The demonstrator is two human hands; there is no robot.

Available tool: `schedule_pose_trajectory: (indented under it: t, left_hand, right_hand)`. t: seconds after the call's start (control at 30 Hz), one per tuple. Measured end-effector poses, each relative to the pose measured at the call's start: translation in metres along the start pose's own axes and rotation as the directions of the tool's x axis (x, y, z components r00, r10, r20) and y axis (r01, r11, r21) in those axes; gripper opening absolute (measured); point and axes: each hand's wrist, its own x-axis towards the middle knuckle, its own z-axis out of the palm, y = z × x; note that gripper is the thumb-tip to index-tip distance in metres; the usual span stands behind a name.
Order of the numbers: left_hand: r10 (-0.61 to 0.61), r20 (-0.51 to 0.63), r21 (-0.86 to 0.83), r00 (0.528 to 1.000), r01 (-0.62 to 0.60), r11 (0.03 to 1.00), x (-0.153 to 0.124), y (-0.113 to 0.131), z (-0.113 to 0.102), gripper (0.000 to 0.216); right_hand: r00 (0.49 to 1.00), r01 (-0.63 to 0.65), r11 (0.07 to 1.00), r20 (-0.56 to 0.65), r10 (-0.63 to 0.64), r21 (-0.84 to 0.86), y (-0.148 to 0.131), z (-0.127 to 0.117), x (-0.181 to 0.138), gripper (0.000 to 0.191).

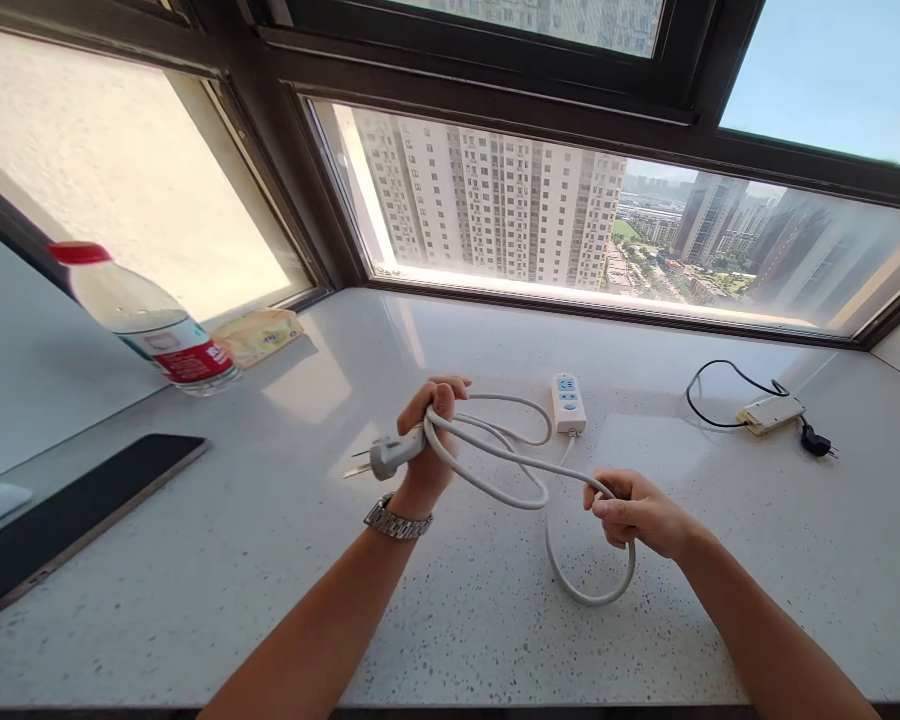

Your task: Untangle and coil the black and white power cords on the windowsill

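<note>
My left hand (429, 440) is closed around loops of a white power cord (506, 500), with its grey plug (390, 456) sticking out to the left, prongs bare. A metal-banded watch (399, 520) is on that wrist. To the right, my right hand (641, 510) pinches a further stretch of the same cord. Below its fingers the cord hangs in a curve and runs back to a white socket block (568, 404), which lies on the speckled counter (487, 640) with blue-marked outlets facing up.
At the left are a water bottle (150, 325) with a red cap, a tissue pack (259, 337) and a dark-screened phone (82, 510). A small white adapter (771, 414) with a black cable and black plug (817, 440) lies at the right. Windows (495, 200) border the counter's back.
</note>
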Motion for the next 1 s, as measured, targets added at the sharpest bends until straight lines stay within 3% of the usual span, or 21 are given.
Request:
schedule_pose_trajectory:
  t: [0.07, 0.13, 0.27, 0.33, 0.43, 0.57, 0.63, 0.7, 0.87, 1.0]
  left_hand:
    - [-0.179, -0.068, -0.186, 0.981, 0.164, 0.969, 0.008, -0.002, -0.006, 0.048]
    - [-0.360, -0.097, -0.349, 0.928, 0.307, 0.885, 0.016, -0.002, -0.015, 0.053]
    - [-0.595, -0.029, -0.494, 0.803, 0.506, 0.707, 0.026, 0.001, -0.027, 0.058]
    - [-0.661, 0.061, -0.518, 0.748, 0.590, 0.620, 0.026, 0.003, -0.026, 0.059]
    - [-0.721, 0.197, -0.533, 0.665, 0.689, 0.491, 0.023, 0.005, -0.020, 0.059]
    - [-0.758, 0.293, -0.505, 0.582, 0.768, 0.394, 0.016, 0.004, -0.010, 0.054]
    - [-0.777, 0.268, -0.484, 0.570, 0.777, 0.403, 0.013, 0.001, -0.006, 0.053]
    - [-0.788, 0.178, -0.486, 0.590, 0.749, 0.450, 0.011, -0.001, -0.004, 0.050]
    - [-0.806, -0.089, -0.525, 0.586, 0.660, 0.538, 0.002, -0.004, 0.005, 0.044]
    - [-0.745, -0.203, -0.508, 0.636, 0.582, 0.635, -0.013, 0.003, 0.021, 0.048]
  right_hand:
    - [0.997, -0.018, 1.000, 0.075, 0.019, -0.002, -0.004, -0.007, -0.004, 0.031]
    - [0.996, 0.003, 0.992, 0.094, 0.009, -0.126, -0.009, -0.015, -0.010, 0.030]
    - [0.978, 0.109, 0.849, -0.096, -0.184, -0.516, -0.014, -0.032, -0.016, 0.040]
    - [0.913, 0.135, 0.761, -0.220, -0.345, -0.635, -0.014, -0.041, -0.018, 0.049]
    - [0.774, 0.127, 0.680, -0.356, -0.523, -0.722, -0.014, -0.056, -0.022, 0.053]
    - [0.628, 0.114, 0.649, -0.452, -0.633, -0.752, -0.013, -0.069, -0.025, 0.049]
    - [0.605, 0.122, 0.645, -0.459, -0.651, -0.754, -0.011, -0.067, -0.023, 0.049]
    - [0.647, 0.134, 0.650, -0.430, -0.629, -0.748, -0.008, -0.059, -0.018, 0.051]
    - [0.868, 0.210, 0.658, -0.172, -0.466, -0.723, 0.007, -0.016, 0.002, 0.053]
    - [0.898, 0.304, 0.626, -0.004, -0.439, -0.718, 0.024, 0.028, 0.017, 0.042]
